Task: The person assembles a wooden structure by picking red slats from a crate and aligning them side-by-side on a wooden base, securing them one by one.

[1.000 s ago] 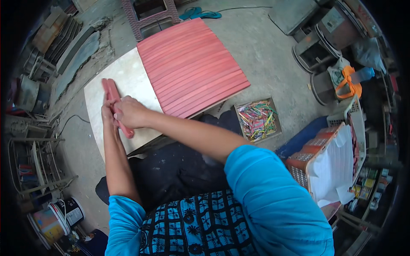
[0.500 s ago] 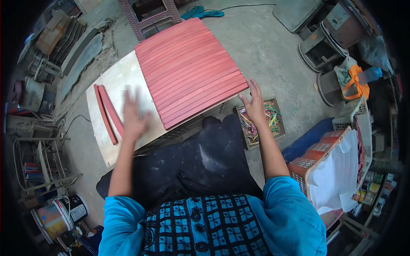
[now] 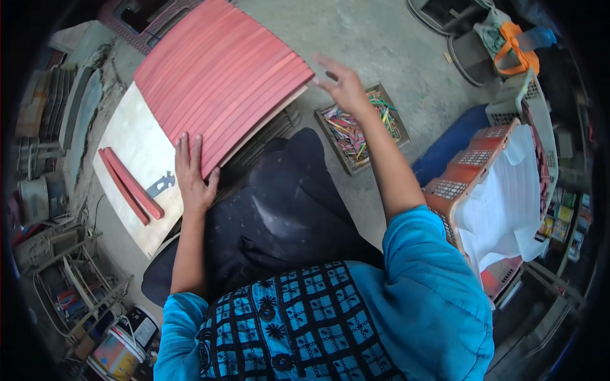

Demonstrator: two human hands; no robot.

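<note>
A row of flat red strips (image 3: 219,79), like painted wooden slats, lies side by side on a pale board (image 3: 130,130). My left hand (image 3: 194,174) rests at the row's near left corner, fingers stretched out over the ends of the nearest strips and thumb by the near edge. Just off the row's right end, my right hand (image 3: 346,90) hovers with fingers spread, slightly blurred and holding nothing. Two loose red strips (image 3: 129,184) lie together on the board's left part, touching at one end. Beside my left hand, a dark printed mark (image 3: 161,183) shows on the board.
On the floor to the right sits an open box (image 3: 404,132) of thin coloured sticks. Farther right stand an orange plastic crate (image 3: 467,166) with white sheets in it and an orange bag (image 3: 525,47). Paint buckets (image 3: 130,343) and a metal frame (image 3: 76,286) are at the left.
My left hand has moved from above the bare board onto the strips' near left ends. My right hand has come away from their right corner. The whole view has shifted and turned.
</note>
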